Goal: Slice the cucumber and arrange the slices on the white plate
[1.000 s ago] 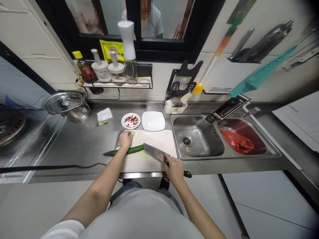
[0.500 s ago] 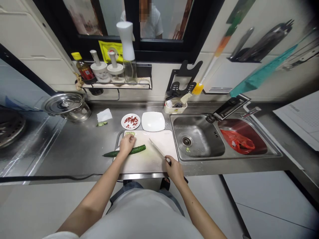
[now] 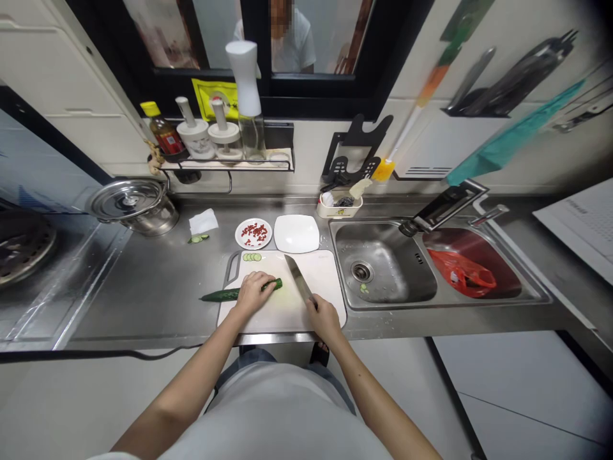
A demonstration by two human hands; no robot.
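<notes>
A green cucumber (image 3: 219, 296) lies across the left part of a white cutting board (image 3: 287, 319), its left end past the board's edge. My left hand (image 3: 255, 292) is closed over the cucumber near its cut right end. In my right hand (image 3: 324, 317) is the handle of a knife (image 3: 297, 276), whose blade points up and left over the board, apart from the cucumber. Several cucumber slices (image 3: 252, 257) rest in a row at the board's top left. Behind the board are a white plate with red pieces (image 3: 253, 234) and a bare white plate (image 3: 296, 233).
Right of the board is a double sink (image 3: 383, 262) with a red bag (image 3: 462, 273). A lidded steel pot (image 3: 138, 207) stands at the left, near a white paper (image 3: 204, 222). Bottles stand on a wall shelf (image 3: 230, 165). A person (image 3: 294, 41) shows through the window.
My left hand has moved from the slices down and right onto the cucumber, near its cut end. The knife blade has turned to show its broad side.
</notes>
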